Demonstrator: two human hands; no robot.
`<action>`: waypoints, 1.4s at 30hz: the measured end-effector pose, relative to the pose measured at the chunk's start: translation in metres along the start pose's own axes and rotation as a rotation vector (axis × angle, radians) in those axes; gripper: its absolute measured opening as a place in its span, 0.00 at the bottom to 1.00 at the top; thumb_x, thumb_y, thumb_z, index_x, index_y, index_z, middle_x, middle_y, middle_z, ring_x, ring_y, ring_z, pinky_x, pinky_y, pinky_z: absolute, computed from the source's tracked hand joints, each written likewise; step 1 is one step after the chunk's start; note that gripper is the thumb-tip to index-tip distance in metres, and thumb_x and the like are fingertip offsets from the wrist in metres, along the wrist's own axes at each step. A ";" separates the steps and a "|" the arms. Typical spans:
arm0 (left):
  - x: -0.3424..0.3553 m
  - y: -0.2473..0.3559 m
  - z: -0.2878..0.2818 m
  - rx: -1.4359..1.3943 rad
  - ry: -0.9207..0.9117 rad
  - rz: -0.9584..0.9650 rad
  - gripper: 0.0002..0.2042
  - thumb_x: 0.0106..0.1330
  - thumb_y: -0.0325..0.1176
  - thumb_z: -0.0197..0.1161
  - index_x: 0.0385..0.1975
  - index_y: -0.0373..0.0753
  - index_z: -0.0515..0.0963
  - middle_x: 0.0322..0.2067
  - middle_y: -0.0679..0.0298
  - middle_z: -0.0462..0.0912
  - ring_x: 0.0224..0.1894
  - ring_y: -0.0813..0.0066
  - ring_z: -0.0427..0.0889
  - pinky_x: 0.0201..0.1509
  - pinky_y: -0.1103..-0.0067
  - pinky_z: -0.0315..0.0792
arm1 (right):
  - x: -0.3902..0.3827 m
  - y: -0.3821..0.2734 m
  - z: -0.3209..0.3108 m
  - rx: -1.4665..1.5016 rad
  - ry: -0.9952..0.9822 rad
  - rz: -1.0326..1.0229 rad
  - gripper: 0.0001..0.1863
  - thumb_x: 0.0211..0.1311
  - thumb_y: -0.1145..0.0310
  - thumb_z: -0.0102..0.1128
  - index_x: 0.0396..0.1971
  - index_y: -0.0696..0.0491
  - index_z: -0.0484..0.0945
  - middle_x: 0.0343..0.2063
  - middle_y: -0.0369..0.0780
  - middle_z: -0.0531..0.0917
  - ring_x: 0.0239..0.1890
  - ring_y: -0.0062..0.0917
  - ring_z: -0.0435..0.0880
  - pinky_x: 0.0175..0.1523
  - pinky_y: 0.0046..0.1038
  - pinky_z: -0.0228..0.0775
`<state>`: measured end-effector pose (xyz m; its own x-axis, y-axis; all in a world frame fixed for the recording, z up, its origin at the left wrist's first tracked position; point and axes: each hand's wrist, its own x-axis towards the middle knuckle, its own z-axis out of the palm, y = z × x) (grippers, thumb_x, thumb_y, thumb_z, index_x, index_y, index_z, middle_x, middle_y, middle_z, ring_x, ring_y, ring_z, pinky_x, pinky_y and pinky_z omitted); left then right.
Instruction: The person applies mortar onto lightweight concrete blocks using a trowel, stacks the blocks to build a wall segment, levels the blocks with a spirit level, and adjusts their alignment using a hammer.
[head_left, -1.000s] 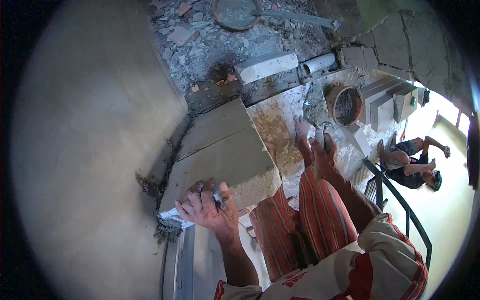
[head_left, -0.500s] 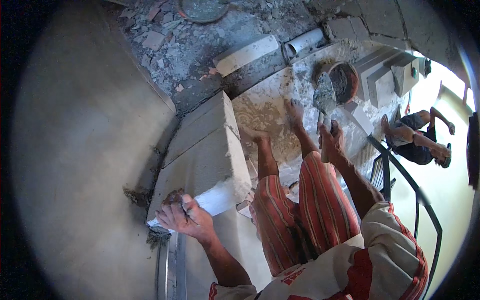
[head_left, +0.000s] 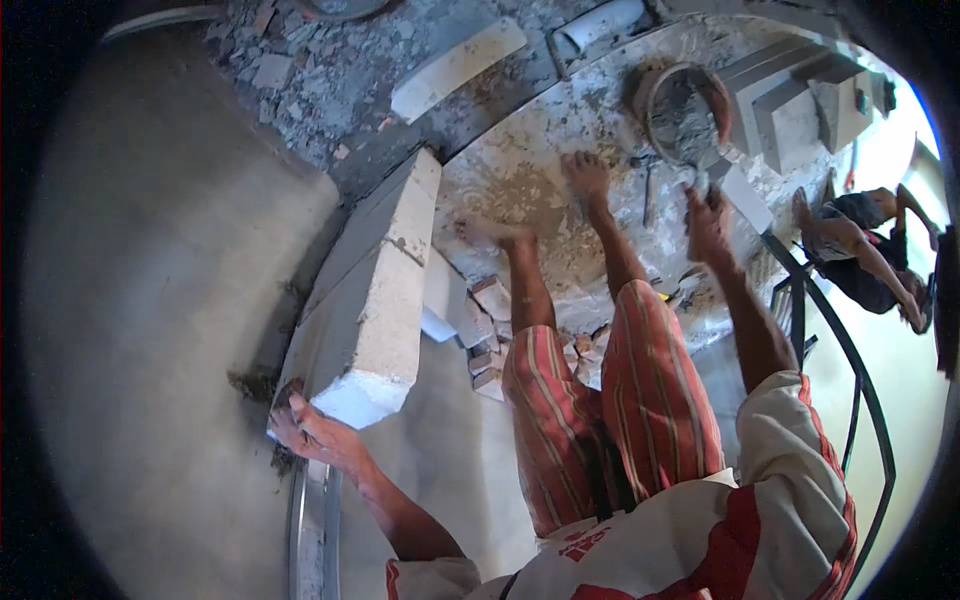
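My right hand [head_left: 712, 228] grips a trowel [head_left: 702, 180] at the near rim of a round bucket [head_left: 652, 112]. Grey wet mortar [head_left: 688, 122] lies in the bucket, and the trowel's blade is hard to tell apart from it. At the near left end of a low wall of pale blocks [head_left: 385, 320], my left hand [head_left: 318, 432] is closed, its fingers curled against the block's corner beside a dark lump [head_left: 290, 392]. What those fingers hold, if anything, is hidden. The nearest block's end face [head_left: 365, 397] is white.
Loose pale blocks [head_left: 790, 125] stand beyond the bucket. Rubble [head_left: 300, 90], a loose block [head_left: 460, 68] and a white pipe [head_left: 603, 22] lie at the far side. Broken bricks [head_left: 490, 340] sit beside my legs. Another person [head_left: 860, 245] is at the right, past a dark railing [head_left: 850, 340].
My right hand has moved right with the trowel, from holding its loaded blade up beside the bucket to the bucket's rim. My left hand has shifted slightly left and down along the block's end.
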<state>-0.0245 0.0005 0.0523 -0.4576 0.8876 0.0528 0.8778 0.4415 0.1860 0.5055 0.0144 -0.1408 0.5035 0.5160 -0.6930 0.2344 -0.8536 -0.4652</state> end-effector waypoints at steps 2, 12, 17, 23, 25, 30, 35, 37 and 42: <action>0.000 -0.001 0.005 -0.077 0.029 -0.118 0.17 0.69 0.38 0.49 0.31 0.26 0.74 0.27 0.49 0.68 0.36 0.52 0.67 0.46 0.62 0.60 | 0.017 0.000 -0.020 0.032 -0.014 -0.046 0.15 0.61 0.58 0.61 0.31 0.53 0.70 0.16 0.31 0.69 0.16 0.17 0.68 0.20 0.25 0.61; -0.010 -0.038 0.007 -0.038 -0.047 -0.130 0.19 0.70 0.40 0.50 0.43 0.25 0.74 0.43 0.45 0.74 0.46 0.54 0.70 0.54 0.64 0.63 | 0.109 0.036 -0.067 0.066 -0.185 -0.045 0.16 0.61 0.56 0.60 0.37 0.53 0.70 0.19 0.31 0.70 0.18 0.18 0.71 0.20 0.25 0.65; -0.010 -0.043 -0.001 -0.173 -0.003 -0.382 0.26 0.71 0.46 0.48 0.49 0.22 0.72 0.52 0.42 0.71 0.54 0.53 0.70 0.61 0.66 0.62 | 0.113 0.015 -0.048 -0.135 -0.163 0.092 0.13 0.63 0.60 0.60 0.36 0.55 0.72 0.21 0.35 0.74 0.18 0.20 0.73 0.21 0.27 0.65; -0.010 -0.056 -0.009 0.119 -0.119 -0.156 0.29 0.71 0.49 0.46 0.51 0.21 0.71 0.56 0.41 0.69 0.58 0.52 0.70 0.62 0.66 0.63 | 0.133 0.028 -0.050 -0.125 -0.191 0.065 0.15 0.63 0.60 0.61 0.36 0.59 0.74 0.23 0.37 0.75 0.23 0.22 0.75 0.26 0.27 0.67; -0.005 -0.038 0.004 0.109 -0.142 -0.137 0.30 0.71 0.50 0.45 0.52 0.21 0.71 0.56 0.41 0.70 0.57 0.52 0.70 0.61 0.65 0.63 | 0.151 0.058 -0.061 0.046 -0.213 0.024 0.18 0.62 0.55 0.61 0.32 0.57 0.75 0.19 0.33 0.73 0.19 0.19 0.72 0.24 0.26 0.66; -0.004 -0.055 -0.001 0.071 -0.117 -0.242 0.28 0.72 0.47 0.42 0.55 0.25 0.71 0.58 0.42 0.70 0.56 0.49 0.73 0.59 0.64 0.67 | 0.183 0.075 -0.063 -0.091 -0.278 -0.021 0.16 0.63 0.58 0.62 0.37 0.58 0.76 0.23 0.36 0.76 0.27 0.24 0.76 0.32 0.30 0.69; -0.009 -0.084 -0.025 0.543 -0.163 0.331 0.22 0.71 0.39 0.48 0.58 0.29 0.63 0.57 0.45 0.71 0.57 0.48 0.74 0.54 0.59 0.70 | 0.207 0.095 -0.051 0.143 -0.533 -0.074 0.29 0.63 0.51 0.60 0.56 0.56 0.69 0.48 0.40 0.73 0.47 0.27 0.74 0.54 0.33 0.65; -0.004 -0.078 -0.019 0.678 -0.135 0.455 0.21 0.69 0.33 0.52 0.58 0.33 0.59 0.57 0.47 0.72 0.56 0.49 0.74 0.51 0.57 0.70 | 0.204 0.088 -0.059 -0.172 -0.504 -0.012 0.34 0.63 0.47 0.58 0.61 0.55 0.65 0.54 0.41 0.71 0.50 0.27 0.74 0.58 0.33 0.64; -0.009 -0.071 -0.019 0.635 -0.106 0.420 0.20 0.69 0.33 0.52 0.58 0.35 0.60 0.59 0.50 0.71 0.58 0.52 0.72 0.55 0.58 0.67 | 0.203 0.099 -0.062 0.343 -0.623 -0.121 0.28 0.67 0.45 0.50 0.51 0.56 0.76 0.31 0.38 0.80 0.38 0.28 0.80 0.42 0.33 0.71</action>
<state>-0.0853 -0.0410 0.0574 -0.0800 0.9912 -0.1054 0.9027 0.0272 -0.4294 0.6824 0.0303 -0.2928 -0.1017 0.6375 -0.7637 -0.0675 -0.7703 -0.6340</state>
